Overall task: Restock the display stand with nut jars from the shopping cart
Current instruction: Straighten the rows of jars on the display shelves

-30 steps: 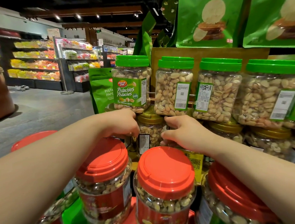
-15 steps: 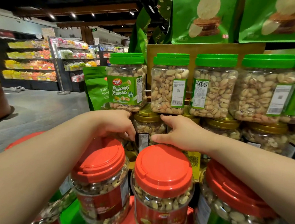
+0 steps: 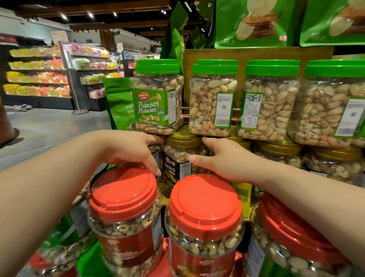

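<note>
Left hand (image 3: pixel 132 150): hovered over a red-lidded jar (image 3: pixel 127 222), fingers loose, holding nothing.
Right hand (image 3: pixel 225 159): fingers spread, empty, beside the gold-lidded jar (image 3: pixel 183 153).
Gold-lidded jar: sat on the display stand (image 3: pixel 211 54), under the green-lidded pistachio jars (image 3: pixel 158 98).
Red-lidded jars: crowded up front, below both arms.

**Readable labels**

I can read "Dan-D pak" and "Pistachios Pistaches" on the green label of the leftmost green-lid jar (image 3: pixel 159 98). Behind it, a green pouch (image 3: pixel 119 103) shows only "PIST" and "PAR". The gold-lid jar (image 3: pixel 182 155) reads partly "Nut Mix". Barcodes and QR codes show on neighbouring jars; their fine print is too small for me.
</note>
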### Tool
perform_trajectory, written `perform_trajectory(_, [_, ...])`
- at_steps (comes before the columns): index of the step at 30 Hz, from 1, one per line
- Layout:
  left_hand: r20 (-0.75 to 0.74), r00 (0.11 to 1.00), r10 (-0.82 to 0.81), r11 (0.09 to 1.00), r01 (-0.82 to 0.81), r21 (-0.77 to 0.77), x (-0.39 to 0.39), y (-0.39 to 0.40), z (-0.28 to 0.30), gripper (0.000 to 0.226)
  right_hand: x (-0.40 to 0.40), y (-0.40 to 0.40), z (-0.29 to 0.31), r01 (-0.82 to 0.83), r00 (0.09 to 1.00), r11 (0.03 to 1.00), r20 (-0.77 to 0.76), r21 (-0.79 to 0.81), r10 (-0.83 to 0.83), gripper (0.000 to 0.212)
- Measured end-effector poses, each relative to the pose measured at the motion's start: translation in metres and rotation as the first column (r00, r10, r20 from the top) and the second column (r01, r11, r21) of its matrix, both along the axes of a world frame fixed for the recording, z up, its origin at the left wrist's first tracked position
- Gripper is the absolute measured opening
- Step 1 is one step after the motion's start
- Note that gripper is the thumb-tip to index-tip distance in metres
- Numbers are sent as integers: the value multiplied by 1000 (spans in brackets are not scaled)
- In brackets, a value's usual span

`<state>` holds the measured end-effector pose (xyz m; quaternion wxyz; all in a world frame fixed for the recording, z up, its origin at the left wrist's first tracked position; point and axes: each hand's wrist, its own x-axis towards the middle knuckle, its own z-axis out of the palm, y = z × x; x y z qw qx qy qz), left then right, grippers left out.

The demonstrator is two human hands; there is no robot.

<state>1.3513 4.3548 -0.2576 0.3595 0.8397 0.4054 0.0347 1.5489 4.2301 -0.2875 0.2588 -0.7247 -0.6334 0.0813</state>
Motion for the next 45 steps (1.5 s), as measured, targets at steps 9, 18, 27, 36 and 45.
perform_trajectory(9, [49, 997, 52, 998, -50, -37, 21, 2, -6, 44, 0, -2, -3, -27, 975, 998, -221, 55, 39, 56])
perform_trajectory(18, [-16, 1000, 8, 1000, -8, -22, 9, 1, 7, 70, -1, -1, 1, -16, 982, 1000, -190, -26, 11, 32])
perform_trajectory(27, [6, 1000, 15, 1000, -15, 4, -2, 3, 3, 81, -1, -3, 2, 51, 958, 999, -283, 18, -44, 61])
perform_trajectory(36, [-24, 999, -49, 999, 49, 12, -9, 4, 4, 37, -5, -2, 4, -5, 958, 1000, -287, -27, -3, 67])
perform_trajectory(45, [-39, 998, -50, 988, 55, 141, -3, 0, 2, 20, -10, -8, 8, 12, 974, 999, -226, -30, -18, 66])
